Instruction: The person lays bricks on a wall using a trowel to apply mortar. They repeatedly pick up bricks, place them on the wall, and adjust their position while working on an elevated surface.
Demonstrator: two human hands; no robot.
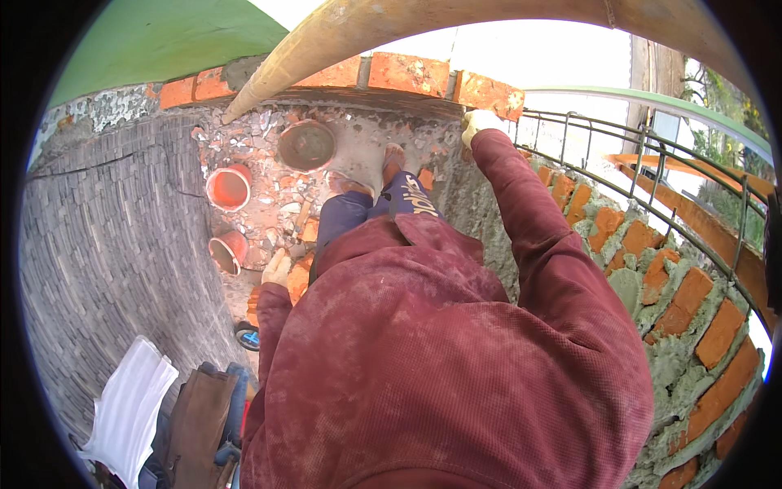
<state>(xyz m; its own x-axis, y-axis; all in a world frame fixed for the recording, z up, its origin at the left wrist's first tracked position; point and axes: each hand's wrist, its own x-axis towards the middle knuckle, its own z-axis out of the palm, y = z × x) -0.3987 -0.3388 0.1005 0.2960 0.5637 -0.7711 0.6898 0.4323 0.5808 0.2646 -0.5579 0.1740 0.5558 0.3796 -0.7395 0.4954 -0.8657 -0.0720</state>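
Currently, the right hand (479,124) is resting by the far brick (490,95), its grip unclear, while the left hand (277,267) is hanging open beside nearer bricks (298,280).

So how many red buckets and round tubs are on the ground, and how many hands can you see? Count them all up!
Red buckets: 2
Round tub: 1
Hands: 2 (left hand, right hand)
Total: 5
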